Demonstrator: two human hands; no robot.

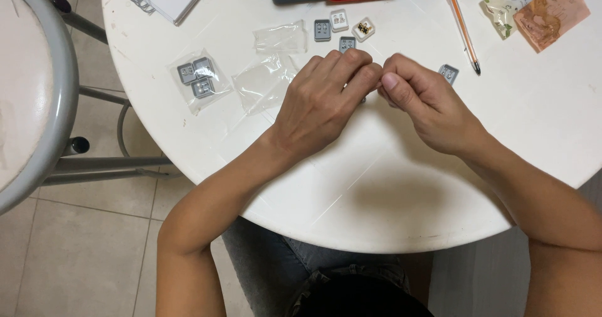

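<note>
A round white table [389, 185] carries small grey cases [322, 30], clear bags [263, 82], a pen [463, 27].

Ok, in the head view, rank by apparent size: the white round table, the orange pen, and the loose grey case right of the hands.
1. White round table, by far the largest.
2. Orange pen, long and thin.
3. Loose grey case, smallest.
All lie on one surface, so nearness hardly matters.

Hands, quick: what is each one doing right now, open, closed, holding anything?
Left hand: fingers curled shut, pinched against the right; what it holds is hidden.
Right hand: fingers curled shut, fingertips meeting the left; held thing cannot be told.
</note>
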